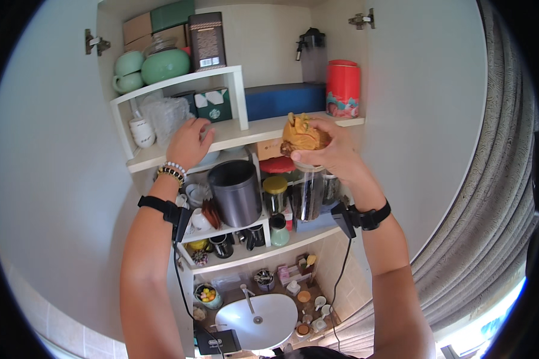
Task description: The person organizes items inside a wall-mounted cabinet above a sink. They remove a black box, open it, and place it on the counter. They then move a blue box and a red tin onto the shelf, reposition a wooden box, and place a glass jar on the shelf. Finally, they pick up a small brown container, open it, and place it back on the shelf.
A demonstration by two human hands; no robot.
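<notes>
My right hand [337, 150] grips a small yellow figurine [302, 133] with a brown base, held in front of the upper shelf's edge. Partly behind that hand, a tall clear jar [307, 195] stands on the shelf below. My left hand [189, 143] rests at the upper shelf's front edge with fingers loosely bent and nothing visible in it. Close to its fingertips lies a clear plastic wrap [166, 117], beside a dark green Starbucks box [213, 105]. A stack of white cups [142, 133] stands left of the wrap.
A red tin [343, 89] and a blue box [285, 99] occupy the upper shelf's right. Above the left riser sits a green teapot [166, 65]. Lower down are a dark metal bin [235, 193] and a yellow-lidded jar [275, 194]. A white basin [269, 318] lies beneath the open cabinet.
</notes>
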